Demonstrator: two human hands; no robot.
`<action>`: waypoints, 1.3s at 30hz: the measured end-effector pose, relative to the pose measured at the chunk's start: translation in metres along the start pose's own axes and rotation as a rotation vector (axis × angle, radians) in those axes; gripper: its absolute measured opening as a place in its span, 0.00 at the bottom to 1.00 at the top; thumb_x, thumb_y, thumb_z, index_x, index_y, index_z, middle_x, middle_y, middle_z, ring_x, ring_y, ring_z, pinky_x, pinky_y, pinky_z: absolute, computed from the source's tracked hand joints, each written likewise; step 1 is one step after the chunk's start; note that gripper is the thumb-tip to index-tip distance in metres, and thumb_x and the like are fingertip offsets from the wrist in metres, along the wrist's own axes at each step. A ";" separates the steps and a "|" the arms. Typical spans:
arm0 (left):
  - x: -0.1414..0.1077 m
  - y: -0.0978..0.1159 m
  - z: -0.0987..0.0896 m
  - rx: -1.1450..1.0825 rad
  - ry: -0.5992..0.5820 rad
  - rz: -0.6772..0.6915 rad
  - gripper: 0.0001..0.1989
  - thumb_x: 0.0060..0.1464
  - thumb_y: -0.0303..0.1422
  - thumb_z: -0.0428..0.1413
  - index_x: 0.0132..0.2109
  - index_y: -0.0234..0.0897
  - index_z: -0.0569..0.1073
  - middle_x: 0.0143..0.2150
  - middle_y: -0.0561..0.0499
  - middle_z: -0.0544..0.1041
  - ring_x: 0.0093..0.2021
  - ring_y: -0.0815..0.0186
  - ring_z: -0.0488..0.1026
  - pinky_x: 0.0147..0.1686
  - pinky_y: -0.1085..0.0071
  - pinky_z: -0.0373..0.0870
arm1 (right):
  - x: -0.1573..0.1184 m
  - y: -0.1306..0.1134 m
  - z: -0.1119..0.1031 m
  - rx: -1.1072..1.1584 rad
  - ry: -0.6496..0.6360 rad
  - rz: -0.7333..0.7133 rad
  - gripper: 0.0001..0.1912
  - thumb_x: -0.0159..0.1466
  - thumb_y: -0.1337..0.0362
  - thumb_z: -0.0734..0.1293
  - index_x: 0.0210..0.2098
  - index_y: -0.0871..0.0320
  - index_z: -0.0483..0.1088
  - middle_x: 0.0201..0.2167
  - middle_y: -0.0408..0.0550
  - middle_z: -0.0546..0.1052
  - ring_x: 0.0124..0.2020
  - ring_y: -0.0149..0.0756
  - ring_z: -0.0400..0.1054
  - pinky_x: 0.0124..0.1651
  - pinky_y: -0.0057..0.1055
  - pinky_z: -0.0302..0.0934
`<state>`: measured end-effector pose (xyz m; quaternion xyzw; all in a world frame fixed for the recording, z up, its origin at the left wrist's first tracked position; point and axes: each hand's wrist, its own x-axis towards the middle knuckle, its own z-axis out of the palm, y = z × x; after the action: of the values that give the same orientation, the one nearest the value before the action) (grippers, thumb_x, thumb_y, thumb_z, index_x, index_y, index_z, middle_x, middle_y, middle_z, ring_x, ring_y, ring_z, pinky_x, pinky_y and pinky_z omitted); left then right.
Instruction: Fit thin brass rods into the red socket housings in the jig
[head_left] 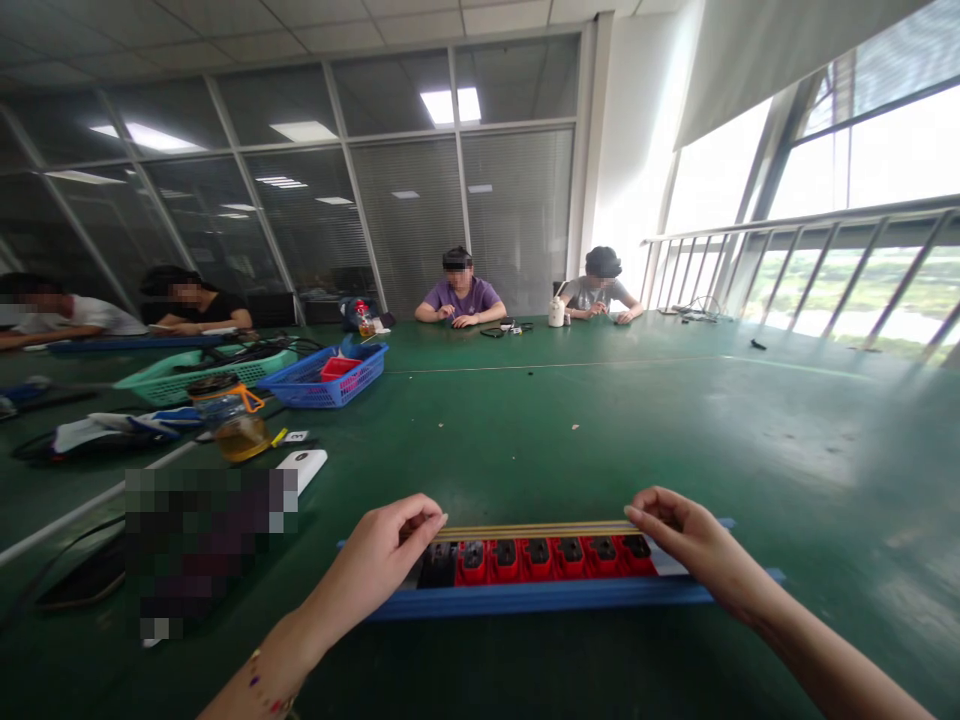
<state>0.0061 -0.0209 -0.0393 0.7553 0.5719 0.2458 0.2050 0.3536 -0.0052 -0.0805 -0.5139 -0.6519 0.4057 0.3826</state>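
My left hand (pixel 394 548) and my right hand (pixel 686 535) are both closed in a pinch, at opposite ends of a thin brass-coloured strip (pixel 536 528). The strip runs level along the far side of a row of red and black socket modules (pixel 538 560), which looks like the inside of a power strip. Under the row lies a long blue holder (pixel 547 600). A black block (pixel 437 566) fills the row's left end, partly behind my left fingers. At the right end a pale piece (pixel 666 560) shows beside my right hand. Fingertips hide the strip's ends.
To the left stand a blue basket (pixel 326 380), a green basket (pixel 191 375) and a jar of amber liquid (pixel 236 425). A white device (pixel 304 465) and a phone (pixel 82 575) lie nearer. Several people sit around the green table (pixel 637 420).
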 end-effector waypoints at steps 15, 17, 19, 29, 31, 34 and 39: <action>0.001 -0.010 0.001 0.056 -0.169 -0.001 0.16 0.56 0.43 0.41 0.36 0.40 0.69 0.29 0.55 0.72 0.29 0.69 0.68 0.29 0.76 0.58 | 0.007 0.017 0.002 -0.231 0.024 -0.012 0.16 0.56 0.49 0.62 0.30 0.57 0.65 0.18 0.39 0.66 0.20 0.30 0.61 0.22 0.24 0.53; 0.002 -0.011 0.001 0.044 -0.169 0.009 0.17 0.56 0.44 0.40 0.36 0.40 0.69 0.29 0.55 0.72 0.30 0.68 0.68 0.30 0.76 0.59 | 0.006 0.015 0.001 -0.203 0.016 -0.004 0.16 0.56 0.49 0.62 0.30 0.57 0.64 0.18 0.39 0.66 0.21 0.30 0.61 0.22 0.25 0.53; 0.002 -0.011 0.002 0.036 -0.165 0.008 0.18 0.56 0.44 0.40 0.36 0.40 0.69 0.29 0.54 0.72 0.30 0.68 0.68 0.30 0.76 0.59 | 0.005 0.013 0.001 -0.167 0.009 -0.001 0.16 0.57 0.49 0.61 0.30 0.57 0.63 0.19 0.39 0.66 0.22 0.30 0.62 0.23 0.25 0.54; 0.003 -0.010 -0.001 0.058 -0.197 0.036 0.16 0.56 0.41 0.40 0.36 0.41 0.70 0.32 0.54 0.73 0.33 0.68 0.68 0.32 0.76 0.59 | 0.002 0.010 0.003 -0.295 0.020 -0.029 0.17 0.57 0.48 0.60 0.31 0.57 0.64 0.17 0.37 0.64 0.20 0.29 0.59 0.22 0.24 0.52; 0.003 -0.008 -0.002 0.063 -0.207 0.057 0.16 0.57 0.41 0.40 0.37 0.41 0.70 0.33 0.55 0.73 0.34 0.68 0.68 0.33 0.76 0.59 | 0.001 0.009 0.003 -0.287 0.031 -0.043 0.17 0.57 0.49 0.60 0.31 0.57 0.65 0.17 0.38 0.64 0.20 0.29 0.59 0.22 0.24 0.52; 0.002 -0.006 -0.004 0.068 -0.222 0.071 0.17 0.57 0.41 0.39 0.37 0.41 0.70 0.33 0.54 0.73 0.35 0.68 0.68 0.34 0.77 0.59 | -0.001 0.007 0.003 -0.286 0.038 -0.060 0.16 0.57 0.50 0.60 0.32 0.57 0.67 0.17 0.38 0.65 0.20 0.29 0.59 0.22 0.24 0.52; 0.003 -0.005 -0.004 0.029 -0.230 0.077 0.18 0.57 0.41 0.38 0.35 0.40 0.71 0.33 0.54 0.74 0.34 0.68 0.68 0.33 0.77 0.59 | 0.000 0.009 0.008 -0.319 0.111 -0.062 0.17 0.59 0.49 0.58 0.30 0.56 0.66 0.19 0.40 0.68 0.22 0.31 0.61 0.23 0.25 0.53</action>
<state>0.0001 -0.0164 -0.0386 0.8026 0.5188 0.1572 0.2487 0.3499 -0.0050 -0.0922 -0.5693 -0.7016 0.2559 0.3437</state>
